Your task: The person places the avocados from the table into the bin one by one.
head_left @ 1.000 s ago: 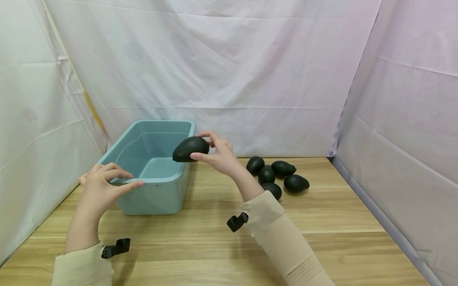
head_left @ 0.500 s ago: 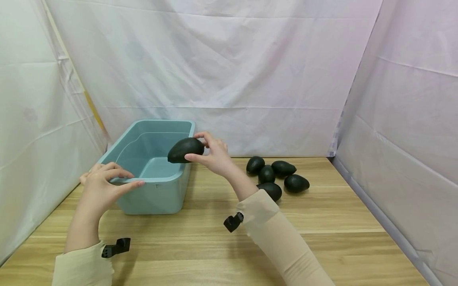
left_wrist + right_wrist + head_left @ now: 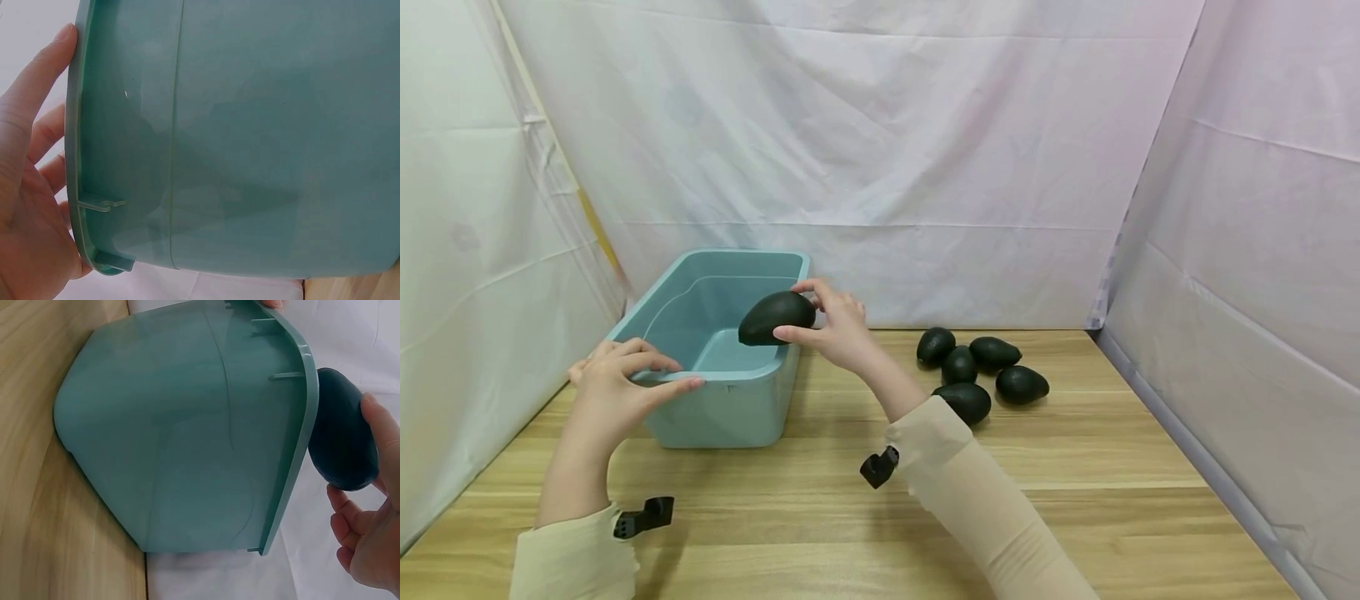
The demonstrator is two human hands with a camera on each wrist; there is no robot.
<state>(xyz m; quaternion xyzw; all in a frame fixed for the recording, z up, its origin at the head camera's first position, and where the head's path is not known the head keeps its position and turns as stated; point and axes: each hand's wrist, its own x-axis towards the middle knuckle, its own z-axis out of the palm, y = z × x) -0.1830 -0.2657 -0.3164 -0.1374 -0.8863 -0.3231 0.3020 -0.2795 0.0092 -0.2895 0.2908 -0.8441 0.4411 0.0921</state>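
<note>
A dark green avocado is pinched between the thumb and fingers of my right hand, lying nearly level above the right side of a blue-green plastic bin. In the right wrist view the avocado shows just past the bin's rim, with my fingertips on its end and side. My left hand grips the bin's near rim at the left corner, thumb along the edge and the other fingers over it. The left wrist view shows that thumb at the rim and the bin's outer wall.
Several more avocados lie in a loose group on the wooden table, right of the bin; my right sleeve passes close to the nearest one. White cloth hangs behind the table and along both sides.
My right hand has moved left with the avocado, from the bin's right rim to farther over its opening. My left hand has stayed on the rim.
</note>
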